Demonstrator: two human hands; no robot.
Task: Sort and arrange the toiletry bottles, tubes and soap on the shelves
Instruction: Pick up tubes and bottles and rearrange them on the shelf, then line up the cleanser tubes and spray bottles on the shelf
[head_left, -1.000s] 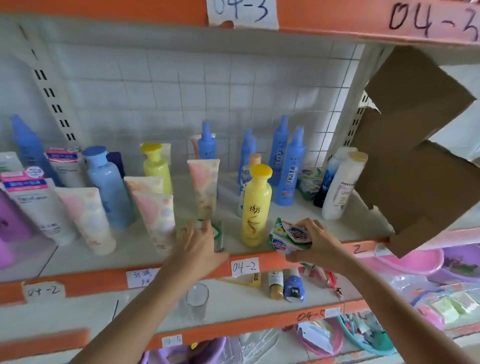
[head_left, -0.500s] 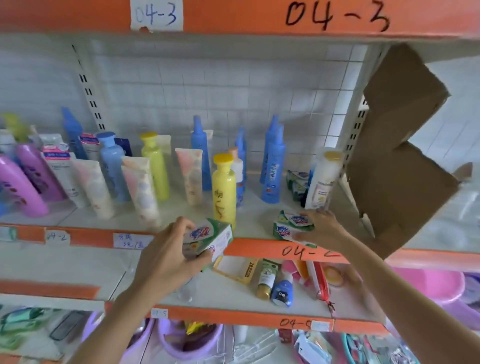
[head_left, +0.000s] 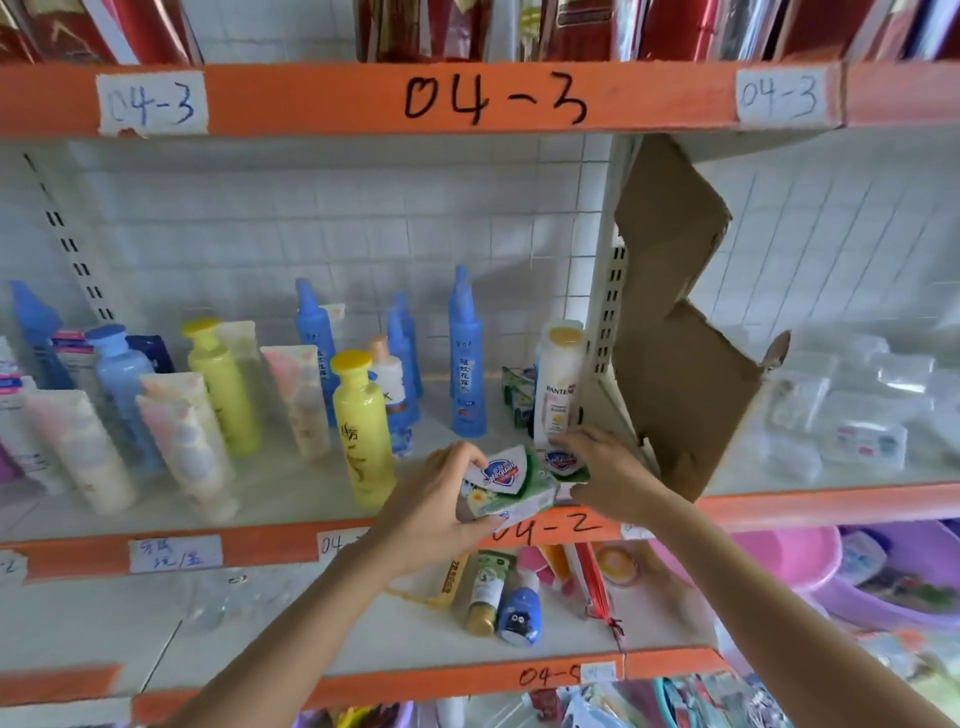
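Since the earlier frame, your left hand (head_left: 436, 512) has carried its soap box (head_left: 503, 486) rightward — from the left of the yellow bottle (head_left: 360, 431) to the right of it, up against the second soap box (head_left: 563, 461) under your right hand (head_left: 605, 475). Both hands now meet at the front edge of the shelf (head_left: 291, 512), just above the orange rail marked 04-2.

Left hand: fingers curled round the soap box, thumb on the near face. This box is green and white with a blue-and-red shield logo on top and a flower print on the side; it is tilted, its near end over the rail.

Right hand: fingers rest on top of the second soap box, which carries the same shield logo. Whether they grip it or only press it cannot be told — the hand covers most of it.

The two boxes touch or nearly touch. A white shampoo bottle (head_left: 558, 384) stands upright just behind them, next to a torn cardboard sheet (head_left: 675, 332). A tall blue bottle (head_left: 466, 353) stands farther back, and pale tubes (head_left: 189, 447) stand at the left.
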